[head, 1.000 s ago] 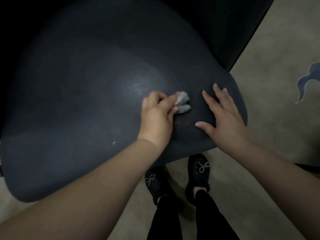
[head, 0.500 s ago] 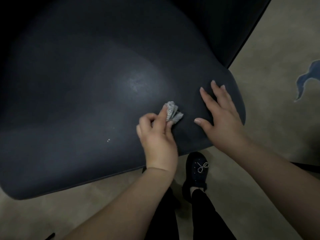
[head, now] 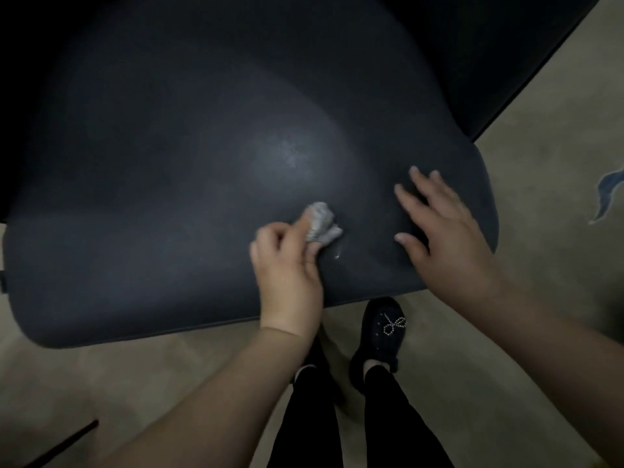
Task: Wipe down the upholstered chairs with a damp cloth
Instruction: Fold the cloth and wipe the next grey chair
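Observation:
A dark upholstered chair seat [head: 175, 184] fills most of the view, its front edge near me. My left hand [head: 287, 265] pinches a small bunched grey cloth [head: 320, 224] and presses it on the seat near the front right. A small wet glint lies just below the cloth. My right hand [head: 445, 238] lies flat with fingers spread on the seat's right front corner, a hand's width to the right of the cloth.
Beige floor [head: 506, 349] runs in front and to the right of the chair. My feet in dark shoes [head: 381, 336] stand just below the seat's front edge. A blue mark [head: 607, 194] shows on the floor at far right. The dark chair back [head: 489, 45] rises behind.
My left hand drew the cloth back toward the seat's front edge and slightly left, then stayed near there. The right hand stayed flat on the right corner.

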`<state>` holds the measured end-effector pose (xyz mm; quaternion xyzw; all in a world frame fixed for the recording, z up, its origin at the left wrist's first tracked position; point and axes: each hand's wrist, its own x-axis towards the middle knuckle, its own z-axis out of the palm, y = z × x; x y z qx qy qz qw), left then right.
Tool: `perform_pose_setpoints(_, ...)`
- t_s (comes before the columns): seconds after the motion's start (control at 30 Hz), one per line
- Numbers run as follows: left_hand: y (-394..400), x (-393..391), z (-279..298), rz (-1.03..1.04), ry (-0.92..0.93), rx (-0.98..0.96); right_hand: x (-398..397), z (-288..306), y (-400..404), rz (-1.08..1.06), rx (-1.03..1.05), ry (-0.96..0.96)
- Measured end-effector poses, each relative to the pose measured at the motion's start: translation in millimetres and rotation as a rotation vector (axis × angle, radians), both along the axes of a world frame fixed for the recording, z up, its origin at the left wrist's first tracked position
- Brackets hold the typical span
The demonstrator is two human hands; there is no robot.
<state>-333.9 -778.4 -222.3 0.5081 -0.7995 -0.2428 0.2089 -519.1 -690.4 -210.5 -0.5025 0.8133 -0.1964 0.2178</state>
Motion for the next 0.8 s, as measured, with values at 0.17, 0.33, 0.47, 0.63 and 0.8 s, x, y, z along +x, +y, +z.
perform_pose_setpoints(0.17,-52.4,67.1,2.2,0.139,-0.113,-0.057,3.2,0.6,-14.6,0.101,-0.023,-0.047)
perform_pose_setpoints(0.33,-51.3,79.2,-5.1,0.358,-0.084,-0.001,1.8,-5.2,-14.1,0.117,-0.029,-0.013)
perform_pose_setpoints(0.47,10.1,0.9,-6.9,0.255,0.119,0.007,2.9,-8.5,-13.1,0.100,-0.034,0.003)
perform_pose_setpoints(0.63,-0.9,23.1,-7.0,0.193,0.122,0.002,-0.9,-11.8,-14.7,0.114,-0.020,-0.001)
perform_pose_setpoints(0.8,-16.3,56.6,-16.2,0.388,0.073,-0.013,-5.6,-13.6,-13.7,0.148,-0.012,0.012)
